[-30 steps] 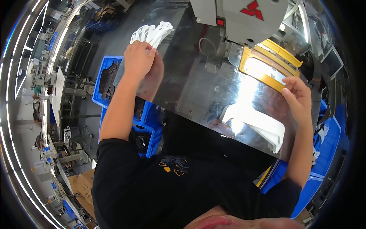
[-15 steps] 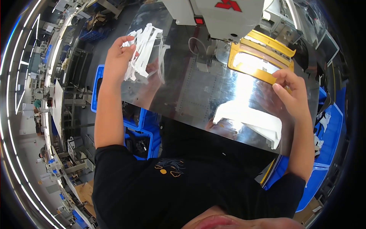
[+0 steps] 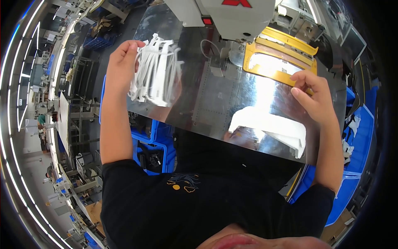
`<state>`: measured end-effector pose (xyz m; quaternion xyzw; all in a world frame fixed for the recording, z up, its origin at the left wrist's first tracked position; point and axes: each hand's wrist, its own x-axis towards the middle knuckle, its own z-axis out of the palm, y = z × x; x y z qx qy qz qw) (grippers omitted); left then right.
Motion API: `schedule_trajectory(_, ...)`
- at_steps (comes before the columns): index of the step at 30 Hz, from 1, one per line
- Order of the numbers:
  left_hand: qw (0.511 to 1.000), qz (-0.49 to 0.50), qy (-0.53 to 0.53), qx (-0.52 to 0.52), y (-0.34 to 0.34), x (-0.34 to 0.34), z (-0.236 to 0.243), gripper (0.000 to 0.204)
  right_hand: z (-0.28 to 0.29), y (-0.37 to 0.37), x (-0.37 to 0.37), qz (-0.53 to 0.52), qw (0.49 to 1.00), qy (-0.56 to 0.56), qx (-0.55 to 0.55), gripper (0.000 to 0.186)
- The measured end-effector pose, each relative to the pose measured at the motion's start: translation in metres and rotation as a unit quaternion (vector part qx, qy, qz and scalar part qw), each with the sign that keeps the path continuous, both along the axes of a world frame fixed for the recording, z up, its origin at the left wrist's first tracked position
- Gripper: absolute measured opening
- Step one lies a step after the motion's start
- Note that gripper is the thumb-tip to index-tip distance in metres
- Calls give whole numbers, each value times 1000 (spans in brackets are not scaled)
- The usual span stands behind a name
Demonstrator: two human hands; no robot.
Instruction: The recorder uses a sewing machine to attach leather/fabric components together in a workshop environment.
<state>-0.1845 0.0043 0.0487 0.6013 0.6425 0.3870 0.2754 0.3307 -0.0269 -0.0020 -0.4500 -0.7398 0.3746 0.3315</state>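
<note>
My left hand (image 3: 123,62) is at the left edge of a loose bundle of long white fabric strips (image 3: 155,74), its fingers closed on the bundle's upper left side. Some strips are smeared by motion. Over on the right, my right hand (image 3: 313,93) has its thumb and curled fingers at the near right corner of a yellow frame (image 3: 269,74). That frame lies beside the head of a sewing machine (image 3: 238,20). A stack of white curved pieces (image 3: 269,126) rests on the shiny metal tabletop (image 3: 203,108), nearer to me than the frame.
Blue bins (image 3: 168,145) stand below the table's near left edge, with dark items inside. More blue bins (image 3: 358,141) holding white scraps are on the right. A thin pale loop of tubing (image 3: 207,43) rises near the machine. Workbenches line the far left.
The white strips have spread out and shifted toward me. My left hand has moved slightly left with its grip at their edge. My right hand stays at the yellow frame's corner.
</note>
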Motion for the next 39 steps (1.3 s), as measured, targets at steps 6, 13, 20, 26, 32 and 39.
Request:
schedule_trajectory(6, 939, 16, -336, -74, 0, -11, 4, 26, 0, 0, -1, 4, 1000, -2, 10, 21)
schedule_trajectory(13, 974, -5, 226, -11, 0, 2, -13, 29, 1, 0, -2, 12, 1000, -13, 0, 21)
schedule_trajectory(20, 997, -22, -62, 35, 4, 15, 3, 23, 0, 0, -1, 19, 1000, -11, 12, 22)
schedule_trajectory(26, 979, 3, -201, 39, 13, -1, 15, 22, -1, 0, -3, 23, 1000, -16, 8, 21)
schedule_trajectory(32, 980, -17, -116, -158, 25, -5, -36, 18, 2, 1, -2, 24, 999, -22, 17, 22)
schedule_trajectory(39, 983, -112, -117, -82, 4, 22, -14, 18, 6, -1, -6, 17, 999, -34, 13, 22)
